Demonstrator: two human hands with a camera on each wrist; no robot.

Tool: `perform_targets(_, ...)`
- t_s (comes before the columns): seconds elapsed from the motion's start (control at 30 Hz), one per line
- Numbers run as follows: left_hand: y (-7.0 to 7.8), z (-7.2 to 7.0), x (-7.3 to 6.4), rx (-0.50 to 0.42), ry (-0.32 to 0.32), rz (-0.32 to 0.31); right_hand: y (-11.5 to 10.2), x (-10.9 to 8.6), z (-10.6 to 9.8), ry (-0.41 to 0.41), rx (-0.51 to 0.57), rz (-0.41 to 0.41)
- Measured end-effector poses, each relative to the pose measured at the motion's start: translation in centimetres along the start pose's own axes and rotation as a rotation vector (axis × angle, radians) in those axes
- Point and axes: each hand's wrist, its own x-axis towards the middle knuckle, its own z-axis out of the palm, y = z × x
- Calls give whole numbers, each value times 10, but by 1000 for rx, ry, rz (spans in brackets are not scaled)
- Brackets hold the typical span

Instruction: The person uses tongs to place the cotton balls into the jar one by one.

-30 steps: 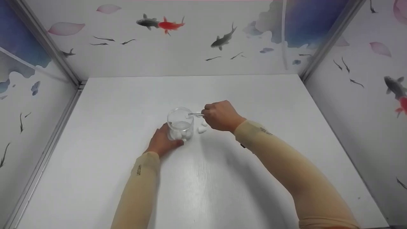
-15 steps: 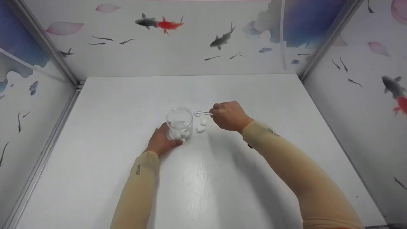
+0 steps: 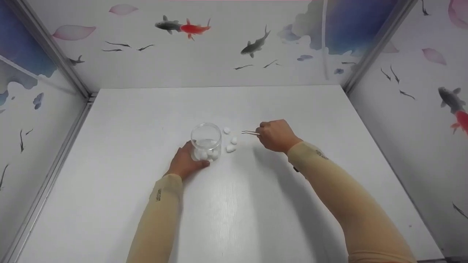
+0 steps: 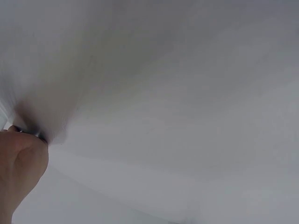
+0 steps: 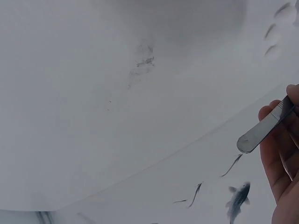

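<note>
White desk (image 3: 219, 219) runs out beneath my tan sleeves (image 3: 159, 219). Nearest, my left hand (image 3: 185, 160) curls round the base of a clear jar (image 3: 206, 147), which stands upright a little nearer the desk's left edge than its right, white lumps (image 3: 212, 154) in its bottom. Just right of it, three white pieces (image 3: 231, 148) lie in a loose row toward the far edge. Near them, my right hand (image 3: 277, 135) pinches metal tweezers (image 3: 251, 133), tips parted. Past the far edge rises a wall (image 3: 204, 71) printed with fish (image 3: 255, 44).
</note>
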Motion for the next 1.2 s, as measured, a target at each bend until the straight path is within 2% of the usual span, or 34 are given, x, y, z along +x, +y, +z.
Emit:
perform_targets(0.17,0,0,0,0,-2,-9,2,0,5,-51,-41,8)
perform_targets(0.3,1,0,-1,10,1,-13,2,4,10,-62,-38,11)
perform_targets(0.53,5,-2,-3,13,-1,-22,3,16,21,-76,-7,18)
perform_targets(0.87,8,-3,-3,8,13,-3,0,39,25,-159,11,68)
perform_targets(1.2,0,0,2,-1,1,-27,1,50,39,-145,71,94)
